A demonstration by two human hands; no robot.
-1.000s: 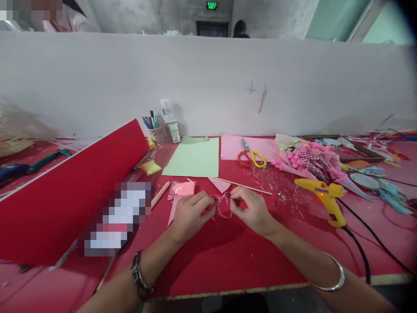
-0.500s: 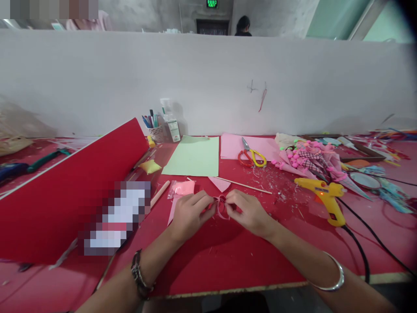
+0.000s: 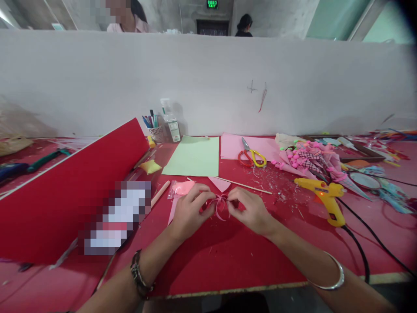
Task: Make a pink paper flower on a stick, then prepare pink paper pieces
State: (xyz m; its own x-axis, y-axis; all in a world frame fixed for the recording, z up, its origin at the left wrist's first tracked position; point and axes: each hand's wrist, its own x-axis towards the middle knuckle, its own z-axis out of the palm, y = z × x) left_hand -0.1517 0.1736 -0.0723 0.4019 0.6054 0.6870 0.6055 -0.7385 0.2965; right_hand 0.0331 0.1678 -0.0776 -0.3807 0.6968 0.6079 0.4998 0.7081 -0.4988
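A thin pink ribbon (image 3: 221, 214), looped like a bow, hangs between my two hands above the red table. My left hand (image 3: 193, 209) pinches its left side between thumb and fingers. On the other side, my right hand (image 3: 249, 211) pinches the ribbon's right part. The fingertips hide where the ribbon is held. Just beyond the hands lie a pink paper piece (image 3: 221, 184) and a thin wooden stick (image 3: 244, 185). A clear packet of pink clay (image 3: 182, 188) rests beside my left hand.
A yellow glue gun (image 3: 325, 195) with a black cord lies at right, near a heap of pink paper cones (image 3: 312, 158). Scissors (image 3: 250, 154) rest on pink sheets behind. A red board (image 3: 81, 187) leans at left beside a blurred phone (image 3: 117, 217). Green paper (image 3: 195, 156) lies ahead.
The bow's loops have opened out and show more clearly, and my fingertips sit slightly farther apart. Behind the partition, a person has moved to the right.
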